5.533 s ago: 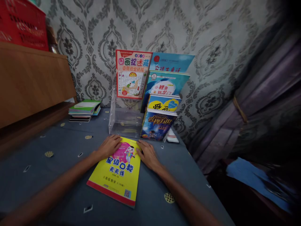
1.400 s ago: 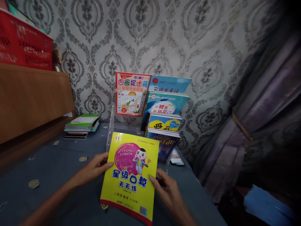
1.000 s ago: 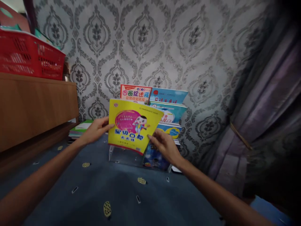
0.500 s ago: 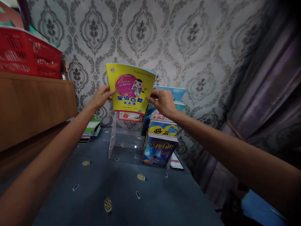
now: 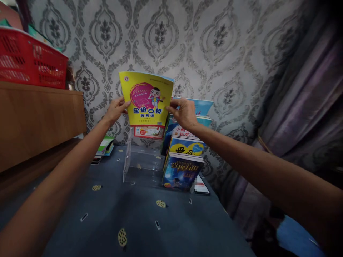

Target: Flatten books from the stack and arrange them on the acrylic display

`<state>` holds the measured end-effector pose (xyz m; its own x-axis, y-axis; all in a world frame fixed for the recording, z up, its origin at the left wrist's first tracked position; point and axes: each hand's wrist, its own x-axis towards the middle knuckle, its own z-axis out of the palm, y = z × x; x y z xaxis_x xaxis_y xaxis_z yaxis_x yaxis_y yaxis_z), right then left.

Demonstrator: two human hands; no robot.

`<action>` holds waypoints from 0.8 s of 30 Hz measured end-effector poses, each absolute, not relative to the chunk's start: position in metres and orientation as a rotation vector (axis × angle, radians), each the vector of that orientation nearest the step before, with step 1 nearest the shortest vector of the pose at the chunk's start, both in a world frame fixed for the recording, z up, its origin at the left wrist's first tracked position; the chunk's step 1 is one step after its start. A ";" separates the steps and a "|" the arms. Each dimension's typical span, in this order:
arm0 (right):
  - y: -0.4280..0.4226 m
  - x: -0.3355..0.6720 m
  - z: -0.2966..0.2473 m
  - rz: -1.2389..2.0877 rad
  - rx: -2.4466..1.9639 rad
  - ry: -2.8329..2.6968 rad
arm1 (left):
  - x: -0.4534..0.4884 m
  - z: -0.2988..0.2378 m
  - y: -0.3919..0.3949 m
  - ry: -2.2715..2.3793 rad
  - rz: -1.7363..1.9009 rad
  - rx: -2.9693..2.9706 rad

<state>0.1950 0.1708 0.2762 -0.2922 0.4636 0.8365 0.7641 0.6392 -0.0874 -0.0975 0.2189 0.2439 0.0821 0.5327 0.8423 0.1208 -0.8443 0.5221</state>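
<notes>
A yellow workbook [image 5: 146, 100] with a pink circle and a cartoon child on its cover stands upright between my hands. My left hand [image 5: 117, 110] pinches its left edge, and my right hand [image 5: 184, 112] grips the right edge. Behind its lower end shows a red-and-white book [image 5: 148, 132]. Both are at the back of a clear acrylic stepped rack [image 5: 143, 175]. On the rack's right side several books stand in tiers: a dark blue book [image 5: 182, 173] in front, a yellow-and-blue book [image 5: 186, 146] behind it, and light blue books [image 5: 203, 107] at the back.
The rack stands on a dark blue patterned cloth [image 5: 107, 221] against a papered wall. A few books [image 5: 107, 146] lie flat at the left, beside a wooden cabinet [image 5: 40, 121] with a red basket [image 5: 32, 60] on it. A phone-like object [image 5: 201, 185] lies right of the rack.
The yellow workbook has shifted slightly left and turned a little, with both hands still on it. More of the red-and-white book shows below it. The view has moved slightly.
</notes>
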 end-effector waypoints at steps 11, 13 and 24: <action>0.177 0.195 0.273 -0.475 -0.960 -1.879 | -0.094 0.245 0.226 0.640 1.848 2.092; 0.179 0.196 0.272 -0.499 -0.973 -1.866 | -0.093 0.244 0.228 0.627 1.851 2.086; 0.182 0.203 0.278 -0.435 -1.032 -1.889 | -0.079 0.244 0.236 0.545 1.844 1.967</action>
